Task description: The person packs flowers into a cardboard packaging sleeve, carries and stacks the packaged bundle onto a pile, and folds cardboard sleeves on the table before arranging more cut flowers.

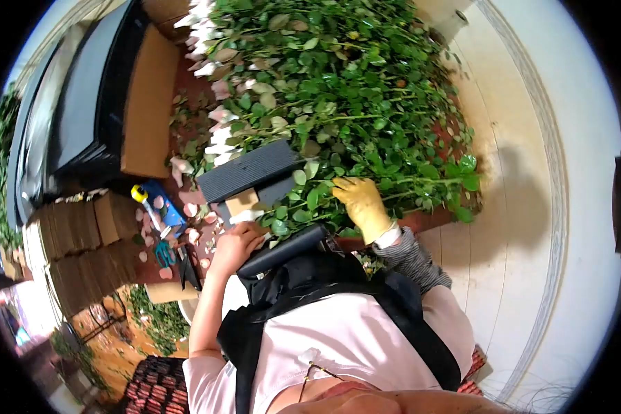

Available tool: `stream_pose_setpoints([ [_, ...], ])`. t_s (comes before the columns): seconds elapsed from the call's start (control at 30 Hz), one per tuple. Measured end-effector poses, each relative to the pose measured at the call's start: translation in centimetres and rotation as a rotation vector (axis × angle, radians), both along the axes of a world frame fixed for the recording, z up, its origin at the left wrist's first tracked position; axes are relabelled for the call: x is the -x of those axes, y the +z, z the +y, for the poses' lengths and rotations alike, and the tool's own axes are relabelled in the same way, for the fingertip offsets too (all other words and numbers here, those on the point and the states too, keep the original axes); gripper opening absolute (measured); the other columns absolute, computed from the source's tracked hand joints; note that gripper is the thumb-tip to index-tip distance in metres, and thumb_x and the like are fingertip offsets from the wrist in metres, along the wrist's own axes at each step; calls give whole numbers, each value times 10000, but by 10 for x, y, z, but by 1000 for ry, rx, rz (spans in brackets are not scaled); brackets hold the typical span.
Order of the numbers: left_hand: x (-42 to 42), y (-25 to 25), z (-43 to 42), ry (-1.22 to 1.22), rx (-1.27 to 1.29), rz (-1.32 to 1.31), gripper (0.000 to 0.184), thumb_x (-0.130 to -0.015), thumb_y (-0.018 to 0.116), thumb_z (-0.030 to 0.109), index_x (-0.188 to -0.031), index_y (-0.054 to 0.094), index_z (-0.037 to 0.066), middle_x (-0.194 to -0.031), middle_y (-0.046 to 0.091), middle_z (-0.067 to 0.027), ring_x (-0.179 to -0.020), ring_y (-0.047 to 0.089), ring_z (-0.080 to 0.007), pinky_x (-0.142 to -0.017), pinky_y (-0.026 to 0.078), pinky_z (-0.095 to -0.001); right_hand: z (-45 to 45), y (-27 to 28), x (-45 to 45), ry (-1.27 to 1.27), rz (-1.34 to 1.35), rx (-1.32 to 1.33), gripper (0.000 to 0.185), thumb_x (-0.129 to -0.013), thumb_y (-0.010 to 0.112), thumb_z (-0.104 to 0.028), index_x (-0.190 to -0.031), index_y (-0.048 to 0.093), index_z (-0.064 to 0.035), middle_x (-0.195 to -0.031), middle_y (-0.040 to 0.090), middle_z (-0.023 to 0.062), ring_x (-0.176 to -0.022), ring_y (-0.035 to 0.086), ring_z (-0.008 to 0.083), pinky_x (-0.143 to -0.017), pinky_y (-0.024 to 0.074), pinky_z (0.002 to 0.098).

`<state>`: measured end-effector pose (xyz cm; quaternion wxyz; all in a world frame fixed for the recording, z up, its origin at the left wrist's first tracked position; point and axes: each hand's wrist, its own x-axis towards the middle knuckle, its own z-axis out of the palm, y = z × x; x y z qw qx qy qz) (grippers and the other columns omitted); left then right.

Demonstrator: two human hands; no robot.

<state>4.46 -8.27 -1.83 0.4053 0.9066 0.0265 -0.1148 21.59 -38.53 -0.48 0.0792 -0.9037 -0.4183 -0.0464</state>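
My bare left hand (237, 244) is at the table's near edge, just below a pale rose head (246, 216). Its fingers reach to the right, loosely bent, with nothing visible in them. My right hand (362, 207), in a yellow glove, has its fingers curled over a leafy rose stem (421, 181) at the near side of the pile. A dark corrugated board (248, 170) lies beyond my left hand, with a small tan cardboard piece (242, 201) by it. A black padded roll (285, 250) lies between my hands and my body.
A large heap of rose stems (338, 90) covers the table, flower heads to the left. Left are a big cardboard box (150, 103), stacked cardboard (83, 234), a yellow-and-white tool (147, 203), teal-handled scissors (164, 253) and loose petals. A white wall (586, 138) stands at right.
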Motion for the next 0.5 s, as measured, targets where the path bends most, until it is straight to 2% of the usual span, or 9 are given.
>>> stream_pose_setpoints([
  [0.07, -8, 20, -3, -136, -434, -157, 289, -770, 756, 249, -1011, 704, 98, -1048, 560, -127, -1018, 546, -325, -866, 450, -436, -2, -20, 10, -68, 30, -305, 238, -816, 574, -32, -931, 717, -183, -1135, 711, 32, -1030, 657, 249, -836, 502, 400],
  [0.17, -13, 20, -7, -88, -530, -362, 458, -746, 779, 247, -1161, 647, 104, -1094, 549, -137, -1037, 521, -336, -910, 421, -439, -24, -82, 10, -47, 419, -562, 251, -728, 656, 19, -934, 719, -110, -1191, 693, 90, -1127, 634, 290, -921, 512, 398],
  [0.2, -9, 9, -3, -77, -380, -172, 461, -764, 779, 233, -1182, 647, 94, -1097, 561, -132, -1037, 554, -339, -899, 458, -426, -24, -62, 4, -50, 517, -442, 291, -722, 679, 22, -990, 708, -88, -1244, 663, 122, -1169, 613, 312, -984, 495, 381],
  [0.23, -8, 5, -2, -4, -154, -35, 449, -790, 768, 193, -1204, 640, 76, -1087, 569, -131, -1003, 596, -347, -852, 502, -406, -28, -46, -9, 47, 596, -352, 333, -813, 681, -59, -1140, 676, -116, -1338, 604, 127, -1186, 605, 302, -1009, 484, 378],
  [0.3, -7, 7, -3, 27, -87, -56, 415, -816, 745, 151, -1209, 639, 69, -1094, 556, -148, -954, 621, -359, -793, 524, -397, -30, 4, -39, 57, 1014, -152, 398, -901, 653, -174, -1296, 605, -157, -1413, 543, 122, -1204, 595, 286, -1022, 477, 381],
  [0.33, -6, 4, -3, 20, -87, -61, 415, -816, 745, 151, -1209, 639, 69, -1094, 556, -148, -954, 621, -359, -793, 524, -397, -29, 18, -54, 70, 945, -102, 454, -945, 621, -267, -1384, 537, -190, -1397, 554, 124, -1210, 586, 270, -1027, 473, 392],
  [0.37, -4, -1, -2, 34, -39, -97, 397, -820, 732, 131, -1202, 642, 69, -1103, 550, -153, -971, 614, -359, -816, 517, -399, -15, 36, -67, 44, 757, -145, 455, -913, 646, -190, -1348, 550, -95, -1352, 583, 130, -1190, 594, 277, -994, 492, 385],
  [0.43, -6, -13, 0, 49, 9, -140, 381, -825, 719, 111, -1196, 645, 69, -1112, 544, -157, -988, 608, -358, -839, 510, -400, 21, 52, -90, -61, 310, -336, 520, -872, 683, -151, -1366, 528, -113, -1292, 614, 139, -1104, 617, 298, -935, 513, 421],
  [0.5, -3, -22, 2, 58, 109, -192, 369, -822, 699, 69, -1187, 649, 68, -1121, 534, -160, -1013, 596, -353, -878, 497, -400, 55, 34, -118, -107, -67, -346, 551, -868, 674, -148, -1392, 502, -146, -1395, 550, 112, -1259, 528, 303, -1103, 376, 424],
])
